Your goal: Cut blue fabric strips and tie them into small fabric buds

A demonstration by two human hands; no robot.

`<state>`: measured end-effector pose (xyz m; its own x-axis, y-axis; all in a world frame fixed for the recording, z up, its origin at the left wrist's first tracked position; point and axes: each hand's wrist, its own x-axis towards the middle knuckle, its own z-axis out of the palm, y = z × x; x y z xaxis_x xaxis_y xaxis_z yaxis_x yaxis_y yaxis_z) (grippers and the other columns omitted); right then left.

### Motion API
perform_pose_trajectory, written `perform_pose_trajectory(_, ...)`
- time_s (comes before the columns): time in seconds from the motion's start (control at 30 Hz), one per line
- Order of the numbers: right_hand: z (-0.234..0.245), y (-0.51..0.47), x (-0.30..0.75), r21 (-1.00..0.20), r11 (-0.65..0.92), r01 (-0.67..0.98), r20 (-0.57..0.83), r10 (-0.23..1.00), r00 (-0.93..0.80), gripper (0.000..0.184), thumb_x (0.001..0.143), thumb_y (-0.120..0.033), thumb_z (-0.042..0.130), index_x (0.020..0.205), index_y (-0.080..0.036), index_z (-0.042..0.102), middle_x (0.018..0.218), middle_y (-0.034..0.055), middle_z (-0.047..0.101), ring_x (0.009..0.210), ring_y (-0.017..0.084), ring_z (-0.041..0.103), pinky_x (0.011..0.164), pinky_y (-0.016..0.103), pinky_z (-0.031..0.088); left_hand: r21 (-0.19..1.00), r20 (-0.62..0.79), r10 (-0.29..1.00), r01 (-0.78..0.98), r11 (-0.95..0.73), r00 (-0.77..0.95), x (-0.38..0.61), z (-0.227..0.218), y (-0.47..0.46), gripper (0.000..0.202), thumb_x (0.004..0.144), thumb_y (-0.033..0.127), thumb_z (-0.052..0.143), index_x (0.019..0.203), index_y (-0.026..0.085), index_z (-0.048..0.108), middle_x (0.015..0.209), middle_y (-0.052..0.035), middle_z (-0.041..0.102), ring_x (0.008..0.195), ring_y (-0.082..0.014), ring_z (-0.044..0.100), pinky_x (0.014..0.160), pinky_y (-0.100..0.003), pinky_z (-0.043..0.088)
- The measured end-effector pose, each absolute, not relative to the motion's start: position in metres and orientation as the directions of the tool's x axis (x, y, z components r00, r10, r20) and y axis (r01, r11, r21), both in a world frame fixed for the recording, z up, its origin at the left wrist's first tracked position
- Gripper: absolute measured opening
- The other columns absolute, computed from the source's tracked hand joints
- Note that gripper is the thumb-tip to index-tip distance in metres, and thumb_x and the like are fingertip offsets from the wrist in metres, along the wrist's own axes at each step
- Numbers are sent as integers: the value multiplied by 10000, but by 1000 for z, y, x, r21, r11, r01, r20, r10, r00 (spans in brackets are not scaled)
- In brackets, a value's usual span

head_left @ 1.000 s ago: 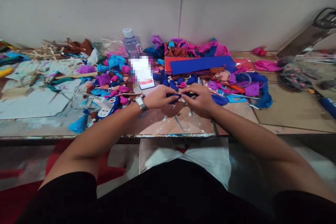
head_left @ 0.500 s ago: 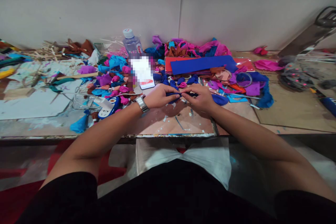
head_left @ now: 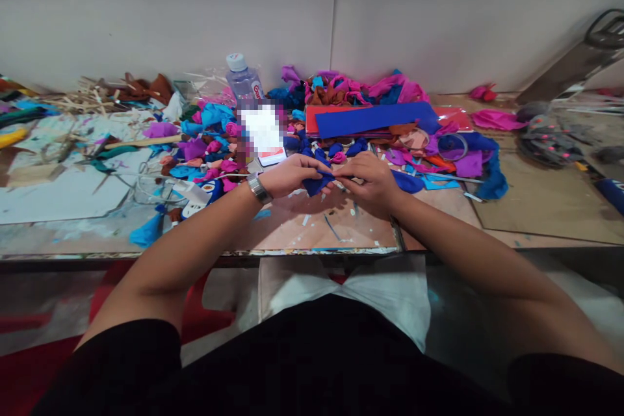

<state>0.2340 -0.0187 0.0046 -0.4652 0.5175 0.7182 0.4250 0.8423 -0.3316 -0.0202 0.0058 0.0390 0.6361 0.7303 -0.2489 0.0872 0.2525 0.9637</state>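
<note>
My left hand [head_left: 288,175], with a metal watch at the wrist, is closed on a small dark blue piece of crepe paper [head_left: 316,184]. One flap of it hangs below the fingers. My right hand [head_left: 369,180] pinches at the piece's right end, thumb and fingertips together; the exact grip there is too small to make out. Behind the hands lie several dark blue crepe paper bundles with a pink paper bud [head_left: 337,157] among them. A flat blue piece [head_left: 408,182] rests on the table just right of my right hand.
Left of the hands are a phone [head_left: 271,155] propped against a bottle [head_left: 244,81], a power strip [head_left: 197,205] with a plugged-in charger, and pliers [head_left: 114,153]. Blue sheets [head_left: 375,120] lie behind, a tape roll [head_left: 452,147] and cardboard [head_left: 550,201] to the right.
The blue paper has turned so that a wider flap shows below my left fingers. My right fingers have shifted from meeting the left thumb to pinching the piece's right end.
</note>
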Motion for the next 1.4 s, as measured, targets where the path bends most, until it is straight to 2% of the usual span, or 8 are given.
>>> perform_pose_trajectory(0.23,9,-20,235,-295,850,436,669,509,-541,133,1062,-327,690,1089,-304,818,1031,37,870,976,240,787,930,461,485,967,-247,697,124,223,674,-19,40,2,409,813,486,942,889,101,828,876,-126,834,724,-161,782,735,-261,648)
perform_pose_trajectory(0.37,7,-20,234,-296,843,450,681,517,-519,150,1052,-343,710,1161,-301,804,1081,43,874,1007,255,794,931,463,476,980,-198,708,131,149,678,-19,38,4,432,779,518,960,851,114,826,825,-101,816,712,-146,760,720,-248,626)
perform_pose_trajectory(0.63,9,-21,234,-332,817,472,652,560,-512,107,1039,-335,713,1089,-286,794,1026,36,871,983,254,789,955,463,468,957,-124,708,273,-101,695,-24,45,6,415,920,525,826,954,112,861,938,-133,844,760,-157,757,728,-255,604)
perform_pose_trajectory(0.7,9,-21,234,-321,819,476,655,555,-513,105,1041,-339,708,1077,-283,789,1012,35,870,963,248,786,948,460,467,967,-147,660,248,-63,737,-24,44,7,482,938,580,782,980,107,865,987,-159,851,825,-197,793,781,-286,635)
perform_pose_trajectory(0.8,9,-21,234,-295,835,464,674,526,-518,91,1038,-326,712,1068,-277,784,1002,33,867,943,241,784,935,452,462,973,-231,612,186,137,756,-24,39,8,563,929,653,737,998,108,862,1031,-190,852,912,-273,831,859,-366,676)
perform_pose_trajectory(0.9,7,-21,234,-281,844,457,665,514,-542,99,1047,-326,704,1081,-287,788,1019,28,867,974,239,781,952,450,453,960,-278,589,200,195,759,-25,35,9,530,877,641,811,961,120,855,1004,-178,855,897,-280,833,845,-364,682)
perform_pose_trajectory(1.13,7,-23,232,-284,846,450,650,515,-558,137,1068,-351,676,1064,-293,800,988,29,854,969,235,766,976,452,458,956,-242,504,293,-23,829,-27,39,12,472,864,596,868,978,139,840,1030,-124,854,876,-193,801,847,-290,648)
perform_pose_trajectory(1.4,7,-23,232,-284,850,444,644,512,-569,121,1055,-334,698,1111,-293,797,1047,34,865,1000,248,772,976,459,453,924,-100,575,290,-248,812,-23,36,9,437,995,560,721,963,139,833,967,-113,840,792,-140,757,743,-217,587)
